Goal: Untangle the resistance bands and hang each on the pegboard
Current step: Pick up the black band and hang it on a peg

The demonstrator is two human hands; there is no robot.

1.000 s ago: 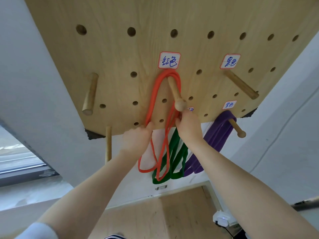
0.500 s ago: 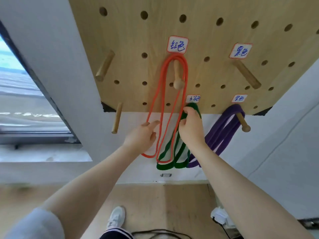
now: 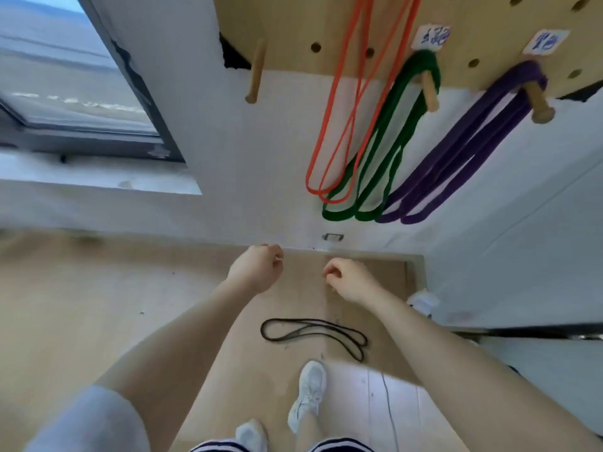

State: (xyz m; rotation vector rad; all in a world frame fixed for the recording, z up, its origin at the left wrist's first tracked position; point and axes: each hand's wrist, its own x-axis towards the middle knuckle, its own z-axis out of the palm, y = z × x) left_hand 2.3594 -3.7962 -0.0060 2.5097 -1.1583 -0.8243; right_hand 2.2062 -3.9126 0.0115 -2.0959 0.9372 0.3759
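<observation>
Black band [image 3: 313, 332] below both empty hands

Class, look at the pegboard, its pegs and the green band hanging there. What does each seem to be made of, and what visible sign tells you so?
Pegboard: pale wood or plywood, matt, with faint grain and drilled round holes.
Pegs: light turned wood, smooth, some with a knobbed end.
Green band: probably rubber or latex, matt; it hangs limp in long flat loops. The blur leaves its surface texture uncertain.

Just one head-worn wide-angle cam, looking steeply down along the wall at the floor [image 3: 98, 305], pegboard [image 3: 293, 27] edge overhead.
</observation>
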